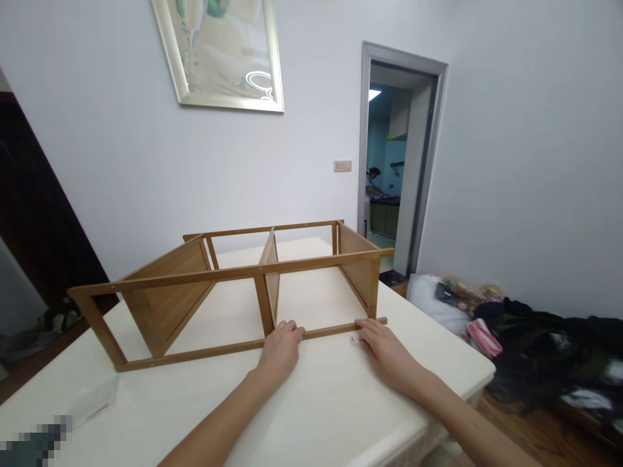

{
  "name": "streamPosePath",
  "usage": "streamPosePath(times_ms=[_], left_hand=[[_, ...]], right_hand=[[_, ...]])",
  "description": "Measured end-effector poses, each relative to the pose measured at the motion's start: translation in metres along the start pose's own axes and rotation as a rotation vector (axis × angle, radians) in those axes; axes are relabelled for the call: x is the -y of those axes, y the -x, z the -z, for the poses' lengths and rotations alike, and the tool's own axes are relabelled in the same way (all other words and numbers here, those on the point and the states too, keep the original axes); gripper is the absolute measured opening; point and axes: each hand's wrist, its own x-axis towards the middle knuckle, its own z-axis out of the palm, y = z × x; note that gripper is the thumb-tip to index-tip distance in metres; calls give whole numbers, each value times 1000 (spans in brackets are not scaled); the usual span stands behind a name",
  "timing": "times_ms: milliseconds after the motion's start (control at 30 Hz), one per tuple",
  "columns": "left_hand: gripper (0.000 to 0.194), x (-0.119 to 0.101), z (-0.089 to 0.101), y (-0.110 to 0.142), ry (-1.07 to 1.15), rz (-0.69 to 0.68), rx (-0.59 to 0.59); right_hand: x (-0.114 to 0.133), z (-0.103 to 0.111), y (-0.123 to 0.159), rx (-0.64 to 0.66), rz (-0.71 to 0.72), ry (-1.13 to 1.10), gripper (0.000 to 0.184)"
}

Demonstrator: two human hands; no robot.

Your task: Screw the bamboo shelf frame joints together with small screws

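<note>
Wooden rack (267, 268) is on its side on the worktop (341, 395). My left hand (280, 347) and right hand (387, 353) both look to have fingers clamped on its near bottom rail (214, 350). Steadying step, I reckon; next move calls for an even grip.

White table (335, 415): wooden shelf frame (265, 268) on side, clear bag (95, 402).

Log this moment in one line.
wooden rack: lying on white table | left hand: on near lower rail | right hand: on same rail
</note>
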Motion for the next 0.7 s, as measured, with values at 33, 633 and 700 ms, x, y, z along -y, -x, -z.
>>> streamPosePath(times_ms=[33, 633, 700], left_hand=[[35, 7, 1, 4, 9, -1, -4], [38, -5, 27, 46, -254, -1, 76], [32, -31, 26, 40, -89, -71, 45]], right_hand=[[8, -1, 0, 10, 5, 4, 24], [60, 9, 48, -166, -86, -92, 24], [55, 11, 46, -142, -72, -93, 25]])
